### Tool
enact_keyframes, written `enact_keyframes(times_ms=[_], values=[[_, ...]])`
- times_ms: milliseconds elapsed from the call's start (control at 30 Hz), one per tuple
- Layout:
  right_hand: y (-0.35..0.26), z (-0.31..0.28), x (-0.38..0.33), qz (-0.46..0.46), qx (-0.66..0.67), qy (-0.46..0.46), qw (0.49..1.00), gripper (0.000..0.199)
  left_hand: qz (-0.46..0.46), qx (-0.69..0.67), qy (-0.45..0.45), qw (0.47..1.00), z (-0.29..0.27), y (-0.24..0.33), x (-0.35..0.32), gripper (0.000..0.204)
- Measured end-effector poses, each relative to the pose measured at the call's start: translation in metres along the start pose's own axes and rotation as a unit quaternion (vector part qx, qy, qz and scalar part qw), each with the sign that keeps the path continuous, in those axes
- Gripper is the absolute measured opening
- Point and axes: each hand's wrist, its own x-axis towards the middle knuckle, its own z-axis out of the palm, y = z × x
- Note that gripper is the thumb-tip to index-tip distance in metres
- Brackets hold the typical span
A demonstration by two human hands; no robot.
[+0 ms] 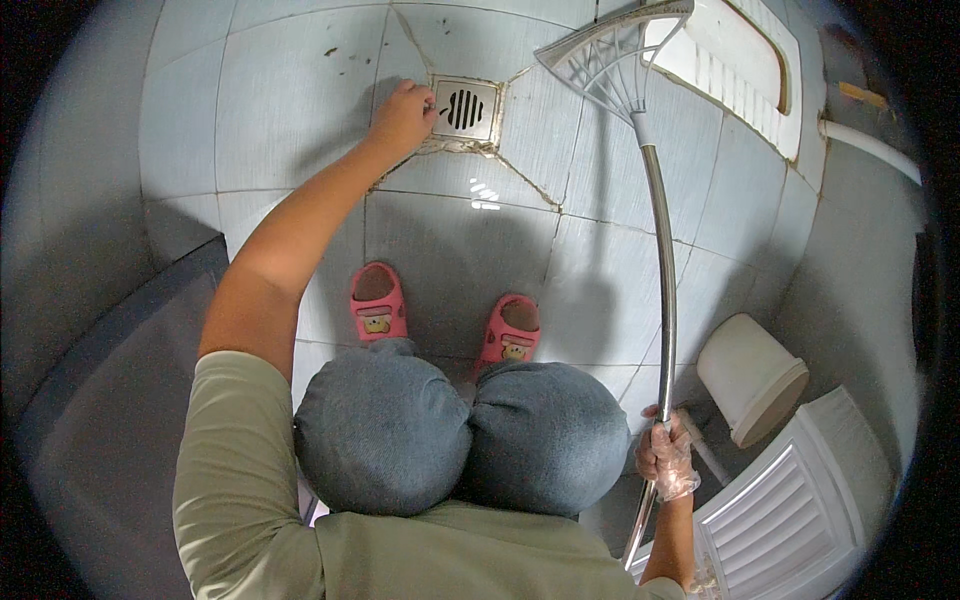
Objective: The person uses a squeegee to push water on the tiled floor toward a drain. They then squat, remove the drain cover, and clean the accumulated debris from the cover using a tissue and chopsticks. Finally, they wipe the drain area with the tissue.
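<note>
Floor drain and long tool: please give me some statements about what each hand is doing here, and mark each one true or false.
1. The left hand touches the edge of the square floor drain. True.
2. The right hand is bare. False: it wears a clear plastic glove.
3. The right hand grips the metal handle of a long tool with a white fan-shaped head. True.
4. The white bucket stands upright beside the drain. False: it lies tilted, near the right hand.
5. The person wears pink slippers. True.
</note>
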Motion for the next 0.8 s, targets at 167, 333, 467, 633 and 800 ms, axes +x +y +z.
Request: enact_keyframes(times_ms=[167,333,467,633,800], values=[[0.017,0.0,0.011,-0.019,-0.053,0.031,0.998,0.044,-0.06,-0.009,-0.016,0.998,0.004,0.008,0.006,0.017],[0.02,0.002,0.016,-0.006,-0.042,0.039,0.998,0.04,-0.077,0.041,0.006,0.996,0.011,0.012,0.018,0.023],[0.019,0.005,0.016,-0.009,-0.039,0.035,0.999,0.046,-0.138,0.07,-0.079,0.985,0.007,0.023,0.032,0.025],[0.022,0.002,0.018,-0.005,-0.006,0.03,1.0,0.043,-0.16,0.094,-0.127,0.974,0.018,0.01,0.05,0.026],[0.024,0.002,0.02,0.0,-0.023,0.029,0.999,0.05,-0.241,0.124,-0.204,0.941,0.017,0.026,0.06,0.027]])
